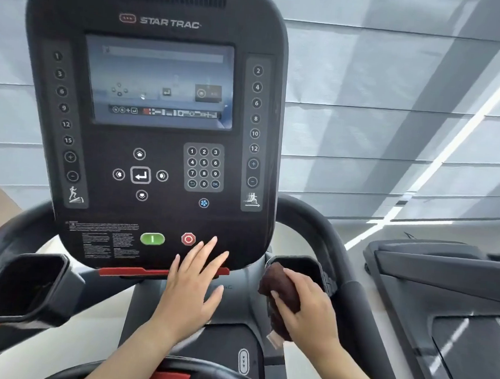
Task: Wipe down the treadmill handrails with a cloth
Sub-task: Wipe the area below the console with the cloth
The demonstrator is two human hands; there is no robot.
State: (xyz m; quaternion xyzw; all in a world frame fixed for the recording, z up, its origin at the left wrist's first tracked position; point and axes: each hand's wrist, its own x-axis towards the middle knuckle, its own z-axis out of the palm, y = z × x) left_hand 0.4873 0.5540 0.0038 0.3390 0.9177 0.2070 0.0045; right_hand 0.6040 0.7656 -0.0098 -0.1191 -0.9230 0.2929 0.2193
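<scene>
Cloth [281, 292], dark brown, bunched in right hand [308, 307], pressed near right cup holder [302, 267] below console [150, 117]. Left hand [192, 283] flat, fingers spread, holding nothing. Curved handrails [325, 239] not under the cloth; wiping them seems largely left.

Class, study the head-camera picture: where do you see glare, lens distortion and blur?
Head view: window reflections glaze the screen, washing out its icons; the wide lens bows the console edges and the right handrail; the cloth in the right hand looks soft, and the left hand is slightly smeared at its wrist.
</scene>
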